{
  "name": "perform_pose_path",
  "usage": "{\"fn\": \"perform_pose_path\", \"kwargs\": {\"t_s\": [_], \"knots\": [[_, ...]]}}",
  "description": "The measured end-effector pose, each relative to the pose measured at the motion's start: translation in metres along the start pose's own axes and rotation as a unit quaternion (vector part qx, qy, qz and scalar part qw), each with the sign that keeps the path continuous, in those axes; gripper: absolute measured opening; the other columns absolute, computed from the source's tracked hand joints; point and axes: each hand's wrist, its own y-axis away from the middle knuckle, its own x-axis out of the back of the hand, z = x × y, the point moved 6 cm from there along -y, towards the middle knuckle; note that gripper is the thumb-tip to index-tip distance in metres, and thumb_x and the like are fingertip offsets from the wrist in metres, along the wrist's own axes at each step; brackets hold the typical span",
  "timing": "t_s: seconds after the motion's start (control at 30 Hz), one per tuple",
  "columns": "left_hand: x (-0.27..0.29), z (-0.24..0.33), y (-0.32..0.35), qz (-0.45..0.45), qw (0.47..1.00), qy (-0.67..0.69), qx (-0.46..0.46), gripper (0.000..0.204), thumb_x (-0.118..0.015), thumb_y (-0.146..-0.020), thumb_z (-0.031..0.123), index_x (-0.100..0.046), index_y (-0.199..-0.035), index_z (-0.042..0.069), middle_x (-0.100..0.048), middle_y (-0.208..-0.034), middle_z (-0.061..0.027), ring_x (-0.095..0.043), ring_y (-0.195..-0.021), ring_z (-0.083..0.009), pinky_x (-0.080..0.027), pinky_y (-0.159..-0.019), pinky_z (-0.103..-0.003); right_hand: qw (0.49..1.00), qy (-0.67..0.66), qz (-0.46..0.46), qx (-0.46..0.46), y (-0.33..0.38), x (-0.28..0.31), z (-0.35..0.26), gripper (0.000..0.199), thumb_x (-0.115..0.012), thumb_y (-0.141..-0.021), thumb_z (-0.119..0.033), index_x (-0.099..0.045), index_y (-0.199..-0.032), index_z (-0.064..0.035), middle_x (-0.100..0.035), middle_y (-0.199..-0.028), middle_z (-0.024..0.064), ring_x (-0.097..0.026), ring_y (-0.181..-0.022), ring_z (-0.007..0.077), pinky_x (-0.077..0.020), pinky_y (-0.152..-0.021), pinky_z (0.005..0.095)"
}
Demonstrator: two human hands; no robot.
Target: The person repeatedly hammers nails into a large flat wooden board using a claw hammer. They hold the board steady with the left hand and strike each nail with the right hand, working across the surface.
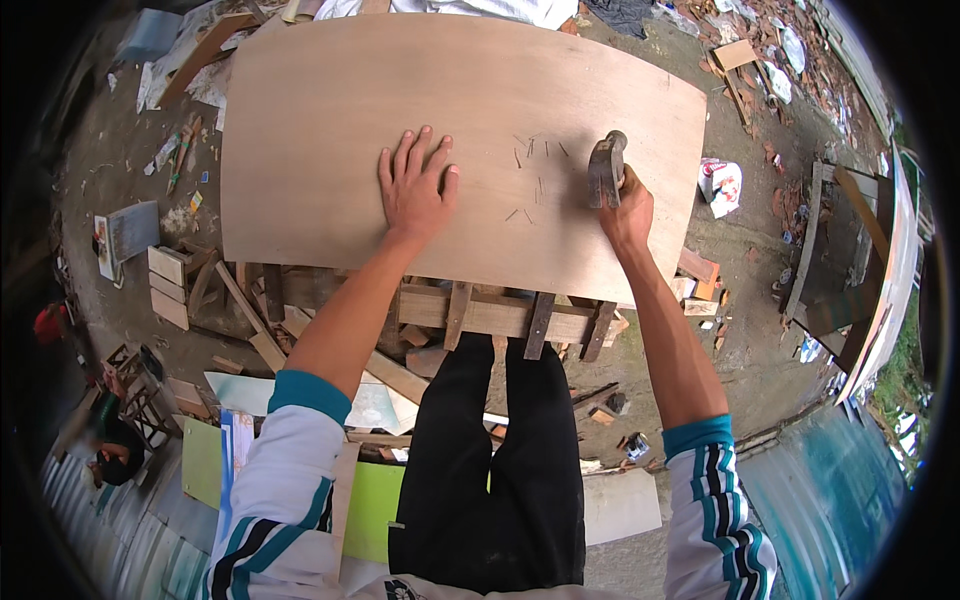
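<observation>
A large pale plywood sheet (320, 120) lies flat in front of me on a wooden frame (490, 308). My left hand (416, 188) rests on the sheet left of its middle, fingers spread and nothing in them. My right hand (630, 212) grips a hammer (606, 172) over the right part of the sheet; the fist hides most of its handle. Between my hands several loose nails (540, 190) are scattered on the wood. Whether the hammer's head touches the sheet, I cannot tell.
Wood offcuts (170, 285) and boards litter the ground around the frame. A white plastic bag (720, 187) lies beyond the sheet's right edge. A wooden box-like frame (835, 250) stands farther right. At the lower left sits another person (118, 450). Corrugated sheeting (820, 500) is at lower right.
</observation>
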Motion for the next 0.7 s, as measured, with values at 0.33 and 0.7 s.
{"fn": "perform_pose_path", "kwargs": {"t_s": [0.33, 0.7], "knots": [[0.004, 0.062, -0.060, -0.035, 0.986, 0.133, -0.092, 0.023, -0.062, -0.097, 0.024, -0.073, -0.117, 0.019, -0.065, -0.119, 0.0028, -0.057, -0.115, -0.0197, -0.042, -0.100, -0.040, 0.966, 0.167, 0.095, 0.174, 0.040, -0.042, 0.043, 0.032, -0.075, -0.083, -0.024, -0.066, -0.106, -0.0030, -0.047, -0.155, 0.0130, -0.036, -0.147, 0.0416, -0.0301, -0.118, 0.0608], [-0.009, 0.093, -0.080, -0.093, 0.972, 0.014, -0.214, 0.018, -0.064, -0.095, 0.028, -0.072, -0.102, 0.013, -0.064, -0.108, 0.0002, -0.060, -0.107, -0.0215, -0.046, -0.095, -0.042, 0.965, 0.167, 0.099, 0.178, 0.043, -0.040, 0.047, 0.031, -0.074, -0.081, -0.018, -0.065, -0.107, -0.0041, -0.044, -0.157, 0.0124, -0.035, -0.148, 0.0416, -0.0297, -0.118, 0.0615]]}}
